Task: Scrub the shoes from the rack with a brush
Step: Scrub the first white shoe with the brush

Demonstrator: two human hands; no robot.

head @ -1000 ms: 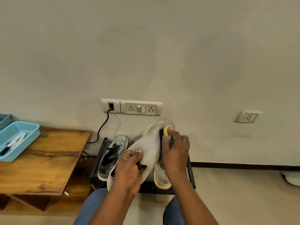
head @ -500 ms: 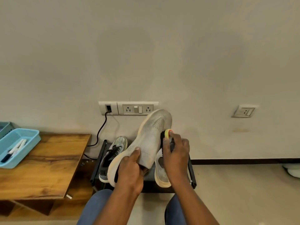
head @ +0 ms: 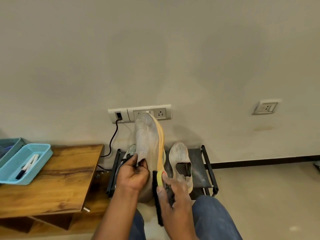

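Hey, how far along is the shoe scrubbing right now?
Done: nothing looks finished, and whether any shoe is clean can't be told. In hand: the left hand grips a pale shoe, toe up, while the right hand holds the brush against its heel end by the sole. Left: its dusty-looking mate and a grey sneaker still sit on the rack.

the scene is viewed from a single head-worn camera, aimed forward and down, close above the shoe rack at 6 o'clock.
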